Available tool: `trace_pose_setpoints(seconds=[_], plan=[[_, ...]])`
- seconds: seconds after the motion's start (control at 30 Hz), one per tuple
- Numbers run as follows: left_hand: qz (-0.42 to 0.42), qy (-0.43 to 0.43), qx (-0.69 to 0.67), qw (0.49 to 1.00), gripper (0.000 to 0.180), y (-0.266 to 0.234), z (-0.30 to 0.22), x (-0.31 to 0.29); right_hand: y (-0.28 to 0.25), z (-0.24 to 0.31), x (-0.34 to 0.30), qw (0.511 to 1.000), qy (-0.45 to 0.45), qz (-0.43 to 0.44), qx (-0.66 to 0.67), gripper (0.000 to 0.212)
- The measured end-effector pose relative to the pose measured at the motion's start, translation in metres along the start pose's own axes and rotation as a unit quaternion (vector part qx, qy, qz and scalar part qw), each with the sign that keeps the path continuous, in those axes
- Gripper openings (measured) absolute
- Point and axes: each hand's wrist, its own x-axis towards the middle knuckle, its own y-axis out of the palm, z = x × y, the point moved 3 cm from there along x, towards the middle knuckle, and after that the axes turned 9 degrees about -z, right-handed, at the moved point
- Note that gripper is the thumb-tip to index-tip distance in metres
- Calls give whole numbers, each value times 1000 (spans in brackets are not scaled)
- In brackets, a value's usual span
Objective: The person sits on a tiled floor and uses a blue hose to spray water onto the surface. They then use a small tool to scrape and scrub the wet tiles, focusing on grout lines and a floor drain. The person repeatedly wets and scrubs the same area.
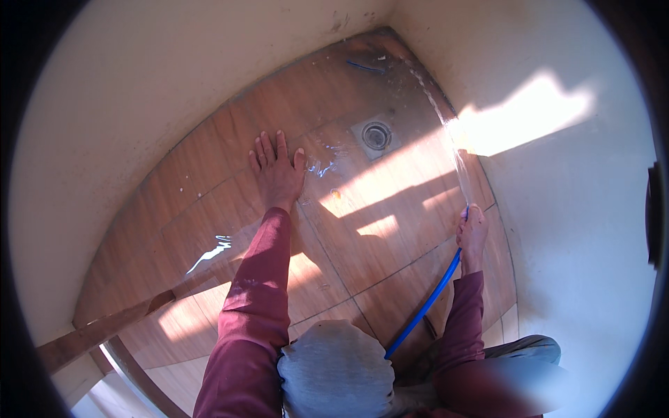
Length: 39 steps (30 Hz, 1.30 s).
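My right hand is closed round the end of a blue hose. A stream of water shoots from it along the right wall toward the far corner. My left hand lies flat with fingers spread on the wet, wood-patterned tile floor. To the right of that hand, a round drain sits in a square plate in the floor. The hose runs back toward my body and passes out of sight beside my knee.
Pale walls meet at the far corner. A thin blue strip lies on the floor near it. At the lower left stands a wooden frame piece. My grey-covered knee is at the bottom. Sunlight patches and wet glints cross the tiles.
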Motion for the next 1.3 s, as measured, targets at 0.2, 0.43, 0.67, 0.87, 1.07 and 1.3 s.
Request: trace_pose_setpoints(seconds=[0.2,0.43,0.67,0.87,1.07,1.3], plan=[[-2,2,1,1000,71,2,0,0,-2,-7,3,1000,-4,2,-5,30],[-17,8,-2,1000,71,4,-1,-1,-13,-22,9,1000,-9,2,-16,30],[-12,0,-11,1000,71,3,1,0,-16,-29,12,999,-25,-8,-45,29],[-16,3,-6,1000,72,5,2,0,-39,-51,29,994,-33,-53,-90,29],[-7,-2,-4,1000,72,5,-2,0,-55,-66,43,986,-68,-68,-135,28],[-8,0,2,1000,72,4,1,0,-41,-56,27,995,-31,7,-90,30]])
